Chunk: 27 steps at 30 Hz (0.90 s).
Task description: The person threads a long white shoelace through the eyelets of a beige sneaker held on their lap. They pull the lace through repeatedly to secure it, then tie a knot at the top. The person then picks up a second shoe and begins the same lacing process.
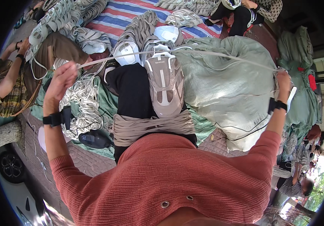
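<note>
A beige sneaker (165,84) rests on my lap, toe toward me. A long pale shoelace (222,55) runs through its top and is stretched wide to both sides. My left hand (62,77) is raised at the left, pinching one end of the shoelace. My right hand (283,83) is out at the far right, gripping the other end. A bundle of beige laces (150,128) lies across my thighs just below the sneaker. I wear a rust-red knitted sweater and a dark band on each wrist.
A big grey-green sack (226,86) lies to my right. A pile of white laces (81,101) sits at my left. Rows of sneakers (139,32) lie on a striped tarp (124,13) ahead. Another person (22,79) sits at the left, others at the top right and lower right.
</note>
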Tool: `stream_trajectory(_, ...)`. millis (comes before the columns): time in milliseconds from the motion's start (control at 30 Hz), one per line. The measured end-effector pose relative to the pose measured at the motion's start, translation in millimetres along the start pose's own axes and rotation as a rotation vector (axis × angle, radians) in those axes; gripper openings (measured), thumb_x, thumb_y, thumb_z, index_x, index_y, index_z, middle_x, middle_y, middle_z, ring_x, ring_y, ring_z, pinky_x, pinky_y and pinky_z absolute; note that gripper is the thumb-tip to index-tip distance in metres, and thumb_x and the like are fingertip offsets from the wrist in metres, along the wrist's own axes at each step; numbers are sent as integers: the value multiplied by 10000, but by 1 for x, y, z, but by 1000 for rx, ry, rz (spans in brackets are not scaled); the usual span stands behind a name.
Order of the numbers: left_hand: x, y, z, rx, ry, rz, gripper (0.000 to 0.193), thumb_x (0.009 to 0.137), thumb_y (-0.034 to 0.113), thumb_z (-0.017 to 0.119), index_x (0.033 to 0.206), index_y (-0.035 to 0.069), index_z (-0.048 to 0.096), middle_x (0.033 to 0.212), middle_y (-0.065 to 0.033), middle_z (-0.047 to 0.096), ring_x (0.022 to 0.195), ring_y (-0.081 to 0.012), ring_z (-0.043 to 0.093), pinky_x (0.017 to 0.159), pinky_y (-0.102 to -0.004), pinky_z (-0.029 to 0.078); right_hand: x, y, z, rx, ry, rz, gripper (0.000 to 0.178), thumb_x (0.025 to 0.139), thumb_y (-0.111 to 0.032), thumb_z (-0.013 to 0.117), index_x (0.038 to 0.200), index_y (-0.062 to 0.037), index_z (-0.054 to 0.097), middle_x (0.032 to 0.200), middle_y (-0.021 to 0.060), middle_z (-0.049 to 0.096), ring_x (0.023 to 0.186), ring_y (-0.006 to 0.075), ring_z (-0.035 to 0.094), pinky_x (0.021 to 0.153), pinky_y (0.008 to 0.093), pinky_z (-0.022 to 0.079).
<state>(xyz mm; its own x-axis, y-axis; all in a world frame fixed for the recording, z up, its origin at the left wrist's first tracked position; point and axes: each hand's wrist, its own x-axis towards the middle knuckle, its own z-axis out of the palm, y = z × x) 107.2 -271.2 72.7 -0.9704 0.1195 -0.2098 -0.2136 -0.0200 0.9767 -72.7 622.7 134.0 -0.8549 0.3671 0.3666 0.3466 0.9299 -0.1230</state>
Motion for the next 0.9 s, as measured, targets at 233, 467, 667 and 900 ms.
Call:
stream_trajectory(233, 70, 9, 205, 384, -175, 482, 272, 949, 252, 612, 830, 8, 624, 704, 69, 509, 647, -26, 418, 576, -209, 338, -247, -378, 10, 1511, -977, -502, 372, 994, -294, 520, 1235, -18, 587, 1176, 70, 634, 1130, 157, 562, 1045, 319, 379)
stream_trajectory(467, 64, 11, 177, 487, -155, 217, 242, 951, 232, 604, 821, 30, 635, 649, 88, 429, 606, -15, 352, 517, -214, 278, -238, -338, 20, 1450, -1331, -269, 239, 966, -262, 578, 934, -31, 629, 693, -69, 516, 522, -2, 325, 467, 179, 239)
stream_trajectory(667, 47, -20, 181, 322, -245, 6, 178, 959, 194, 569, 859, 60, 632, 637, 91, 411, 584, -15, 349, 506, -202, 264, -200, -269, 26, 871, -1024, -382, 202, 931, -245, 615, 871, -58, 659, 581, -50, 488, 506, 59, 408, 475, 233, 311)
stream_trajectory(900, 82, -39, 226, 542, -210, 281, 189, 952, 176, 577, 851, 19, 608, 640, 39, 442, 604, -68, 403, 551, -255, 348, -223, -296, 58, 481, -168, -839, 203, 948, -207, 567, 1052, -52, 646, 967, 93, 688, 910, 266, 649, 773, 370, 497)
